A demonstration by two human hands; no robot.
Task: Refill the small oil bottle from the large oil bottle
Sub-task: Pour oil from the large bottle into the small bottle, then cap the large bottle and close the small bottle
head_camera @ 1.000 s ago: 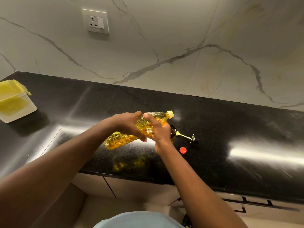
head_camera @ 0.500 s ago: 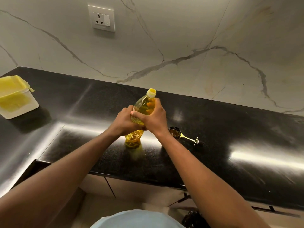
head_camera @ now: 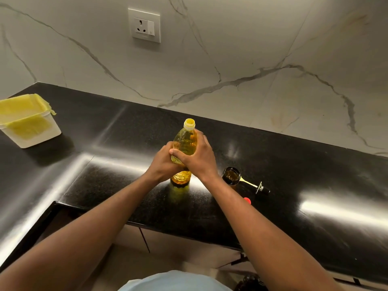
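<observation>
The large oil bottle (head_camera: 185,141), clear plastic with yellow oil and an uncapped yellow neck, stands upright on the black counter (head_camera: 294,185). My left hand (head_camera: 162,164) and my right hand (head_camera: 198,157) both wrap around its middle. Just right of my right wrist stands the small dark oil bottle (head_camera: 231,175), its wide mouth uncovered and oil visible inside. Its pourer stopper (head_camera: 257,186), gold tube with a black tip, lies on the counter beside it. A small red cap (head_camera: 247,200) lies nearer the counter's front, partly hidden by my right forearm.
A white tub lined with a yellow bag (head_camera: 28,122) sits at the far left of the counter. A wall socket (head_camera: 144,25) is set in the marble backsplash. The counter's front edge runs below my forearms, with cabinets underneath.
The large bottle went from tilted over the small bottle to upright on the counter, left of it. Both hands kept hold. The small bottle's mouth now shows.
</observation>
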